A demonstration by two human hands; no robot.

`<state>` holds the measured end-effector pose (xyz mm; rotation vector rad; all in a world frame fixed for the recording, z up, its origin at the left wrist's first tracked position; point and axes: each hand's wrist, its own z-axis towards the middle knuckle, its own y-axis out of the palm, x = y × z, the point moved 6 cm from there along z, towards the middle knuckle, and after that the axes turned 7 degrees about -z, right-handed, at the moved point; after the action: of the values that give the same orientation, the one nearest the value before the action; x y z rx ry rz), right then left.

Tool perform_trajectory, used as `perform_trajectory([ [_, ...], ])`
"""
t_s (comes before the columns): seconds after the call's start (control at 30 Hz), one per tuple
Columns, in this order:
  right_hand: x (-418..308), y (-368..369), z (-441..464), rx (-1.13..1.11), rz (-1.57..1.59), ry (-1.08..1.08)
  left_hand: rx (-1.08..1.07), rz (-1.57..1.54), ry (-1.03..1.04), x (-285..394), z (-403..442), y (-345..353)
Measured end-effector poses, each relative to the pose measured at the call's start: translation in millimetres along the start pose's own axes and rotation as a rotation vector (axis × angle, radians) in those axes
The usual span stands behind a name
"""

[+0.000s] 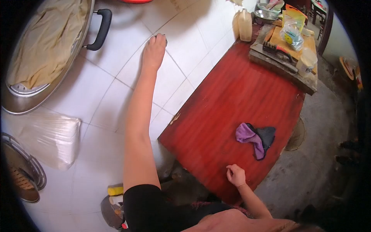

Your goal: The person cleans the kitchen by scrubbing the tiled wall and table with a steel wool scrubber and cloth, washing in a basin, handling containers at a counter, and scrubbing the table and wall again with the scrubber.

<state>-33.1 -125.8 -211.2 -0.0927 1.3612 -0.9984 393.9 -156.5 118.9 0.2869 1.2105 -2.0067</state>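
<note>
My left hand (155,50) reaches far forward over the white tiled surface (104,104), its fingers curled together around something small and dark. Only an edge of that thing shows beside the fingertips, so I cannot make out what it is. Over the near part of the red wooden table (216,116) is my right hand (236,176), with its fingers bent in and nothing visible in them. A crumpled purple and dark grey cloth (257,139) lies on the red table, beyond my right hand and touching neither hand.
A large metal pan (29,104) with a beige cloth inside stands at the upper left, its black handle toward my left arm. Below it lies a white plastic bag (54,139). A board (276,38) at the upper right holds a knife, bags and a jar.
</note>
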Motion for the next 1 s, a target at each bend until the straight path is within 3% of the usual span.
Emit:
perform_trajectory([
  [0.07, 3, 3, -1, -0.025, -0.005, 0.019, -0.026, -0.030, 0.013, 9, 0, 12],
  [0.13, 1, 0, 0, -0.016, 0.018, -0.014, -0.151, -0.069, 0.018, 27, -48, 55],
  [0.17, 1, -2, 0, -0.032, 0.023, -0.014, -0.220, 0.041, 0.115, 39, -82, 78],
  [0.27, 7, 4, -3, -0.101, 0.067, -0.001, -0.315, 0.008, 0.154, 60, -162, 80],
  [0.37, 3, 1, -1, -0.114, 0.087, -0.042, -0.610, -0.204, -0.183, 52, -203, 63],
  [0.47, 2, 14, 4, -0.196, 0.197, 0.026, -0.239, -0.372, -0.269, 78, -220, -7],
  [0.57, -25, 15, 31, -0.247, 0.381, 0.090, -0.281, -0.622, -0.259, 155, -230, -73],
  [0.7, -73, 37, 54, -0.321, 0.884, 0.237, -0.240, -0.771, -0.212, 227, -262, -132],
  [0.73, -84, 32, 59, -0.260, 0.628, 0.047, -0.175, -0.838, -0.199, 234, -275, -134],
  [0.83, -99, 33, 47, -0.399, 0.574, 0.051, -0.251, -0.987, -0.425, 239, -298, -146],
  [0.87, -81, 56, 38, -0.415, 0.709, 0.078, -0.263, -1.009, -0.413, 244, -304, -152],
  [1.0, -90, 51, 27, -0.612, 0.991, 0.471, -0.236, -1.112, -0.362, 256, -311, -167],
])
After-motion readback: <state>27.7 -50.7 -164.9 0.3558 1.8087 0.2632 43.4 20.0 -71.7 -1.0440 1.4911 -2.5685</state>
